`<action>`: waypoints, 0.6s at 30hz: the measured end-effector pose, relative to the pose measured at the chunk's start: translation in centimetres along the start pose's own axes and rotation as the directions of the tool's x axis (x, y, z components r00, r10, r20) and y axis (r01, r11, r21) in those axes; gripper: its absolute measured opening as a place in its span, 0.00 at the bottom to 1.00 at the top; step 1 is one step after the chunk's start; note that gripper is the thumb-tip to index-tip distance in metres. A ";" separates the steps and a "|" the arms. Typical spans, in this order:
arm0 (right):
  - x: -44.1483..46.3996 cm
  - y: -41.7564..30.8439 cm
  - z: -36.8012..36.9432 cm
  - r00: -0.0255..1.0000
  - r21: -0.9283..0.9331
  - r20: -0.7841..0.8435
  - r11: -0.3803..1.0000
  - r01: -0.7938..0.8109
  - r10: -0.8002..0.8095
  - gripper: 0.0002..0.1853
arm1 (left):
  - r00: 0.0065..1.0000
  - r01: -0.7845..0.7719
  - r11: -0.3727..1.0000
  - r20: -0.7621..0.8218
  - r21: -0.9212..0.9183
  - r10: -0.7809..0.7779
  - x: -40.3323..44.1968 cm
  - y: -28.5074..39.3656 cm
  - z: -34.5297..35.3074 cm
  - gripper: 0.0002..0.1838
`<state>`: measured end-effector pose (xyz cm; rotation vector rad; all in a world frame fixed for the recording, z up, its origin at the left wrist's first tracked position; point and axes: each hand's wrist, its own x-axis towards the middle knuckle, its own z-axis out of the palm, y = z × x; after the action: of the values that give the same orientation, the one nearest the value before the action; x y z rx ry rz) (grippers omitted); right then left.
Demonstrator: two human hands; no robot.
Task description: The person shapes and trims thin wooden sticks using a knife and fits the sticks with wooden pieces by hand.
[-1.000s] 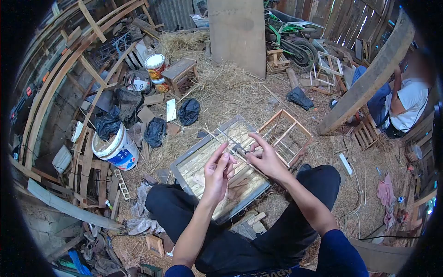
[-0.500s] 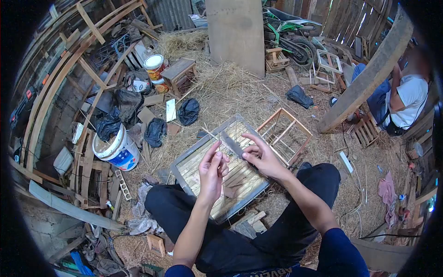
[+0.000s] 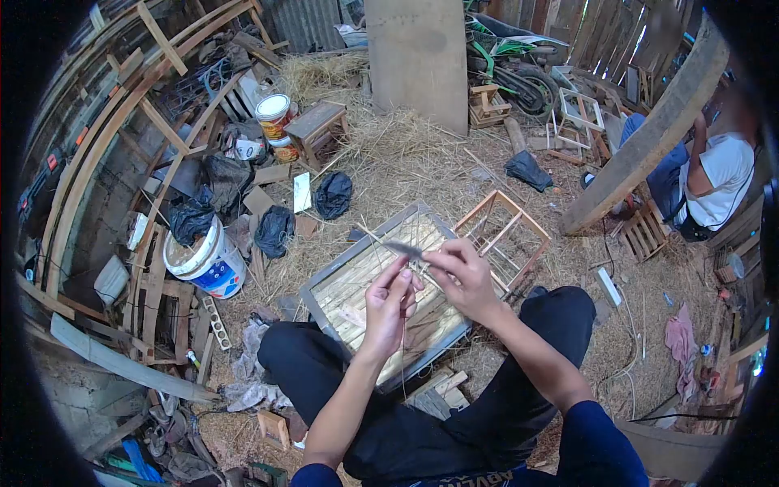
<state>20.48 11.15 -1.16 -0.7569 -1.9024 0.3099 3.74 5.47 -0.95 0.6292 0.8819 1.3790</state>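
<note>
My left hand point(image 3: 389, 307) is closed in a pinch on thin straw-like strips point(image 3: 372, 234), whose ends stick up past the fingertips. Close beside it, my right hand point(image 3: 464, 281) grips a knife point(image 3: 399, 248) with a dark blade. That blade points left and lies across the strips just above my left fingertips; whether it cuts into them I cannot tell. The knife's handle is hidden in my fingers. Below both hands is a slatted wooden panel with a grey frame point(image 3: 329, 312), between my knees.
A small wooden frame point(image 3: 519, 217) stands beyond the panel's right side. To the left are a white bucket point(image 3: 219, 268) and black plastic bags point(image 3: 274, 233). A slanting post point(image 3: 641, 154) rises at right, with a seated person point(image 3: 722, 178) behind it. Straw point(image 3: 398, 146) covers the floor ahead.
My right hand has turned and moved closer to my left hand. The knife blade has swung from slanting over the panel to lying across the strips at my left fingertips.
</note>
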 end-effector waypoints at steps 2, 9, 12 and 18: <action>0.2 -0.8 -0.3 0.998 -0.001 0.068 1.000 -0.016 0.016 0.21 | 0.999 0.003 1.000 0.050 -0.014 -0.002 0.0 -0.1 0.0 0.22; 0.2 -0.5 -1.0 0.990 0.073 0.139 0.997 0.016 -0.026 0.18 | 0.993 0.062 0.998 0.100 0.008 -0.063 -0.1 -0.7 -0.1 0.19; -0.2 -0.4 -1.5 0.988 0.091 0.156 0.996 -0.014 0.000 0.17 | 0.990 0.073 0.997 0.120 -0.011 -0.071 -0.3 -1.1 0.1 0.15; -0.8 0.0 -2.9 0.988 0.054 0.149 0.998 0.032 -0.040 0.17 | 0.988 0.081 0.994 0.129 0.072 -0.090 -1.0 -1.3 1.2 0.07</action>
<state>23.31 10.36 -0.42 -0.6804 -2.0388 0.4012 5.50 4.50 -1.23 0.7177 0.8414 1.2206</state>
